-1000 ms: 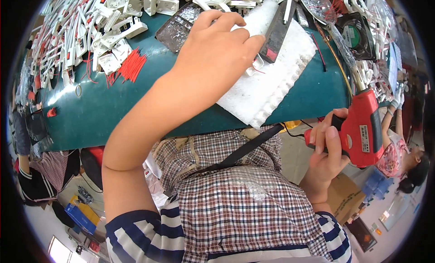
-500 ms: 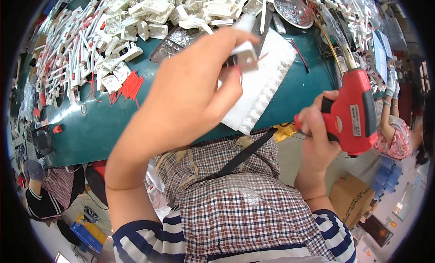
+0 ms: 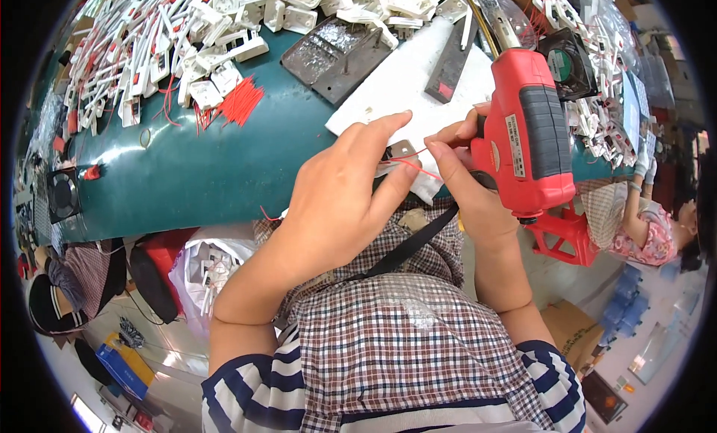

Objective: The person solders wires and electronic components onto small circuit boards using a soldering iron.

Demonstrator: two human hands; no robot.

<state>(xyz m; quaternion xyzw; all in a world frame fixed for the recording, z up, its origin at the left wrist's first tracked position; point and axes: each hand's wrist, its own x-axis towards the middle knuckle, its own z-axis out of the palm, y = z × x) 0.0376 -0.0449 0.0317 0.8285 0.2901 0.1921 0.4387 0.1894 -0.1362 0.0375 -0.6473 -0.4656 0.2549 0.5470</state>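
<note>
Pinching a small white plastic piece [image 3: 404, 148], the thumb and forefinger of the left hand [image 3: 336, 190] hold it near the desk's front edge, in front of the white pad [image 3: 377, 97]. Part of it is hidden, so I cannot tell exactly how far the grasp wraps around it. Red wire [image 3: 420, 167] runs out from the piece toward the right hand [image 3: 474, 190]. There the thumb and forefinger close in beside the wire, apparently nipping one strand, though the contact is too fine to be sure. The rest of that hand grasps a red soldering gun [image 3: 523, 78], its metal barrel pointing away from the body.

The piece looks light and stiff, probably smooth enough to twist in a loose grip; its edges seem the best place to take hold, leaving the wires free. The wire should be thin and limp, best pinched close to its end, and a hard tug might strain it. The gun looks bulky and the heaviest item held; its handle is the place to grip, well clear of the likely hot metal end.

Farther out on the green desk [image 3: 187, 198] lie a dark bar [image 3: 448, 63], a dark tray [image 3: 336, 56], a bundle of cut red wires [image 3: 243, 102] and heaped white housings [image 3: 302, 19].
</note>
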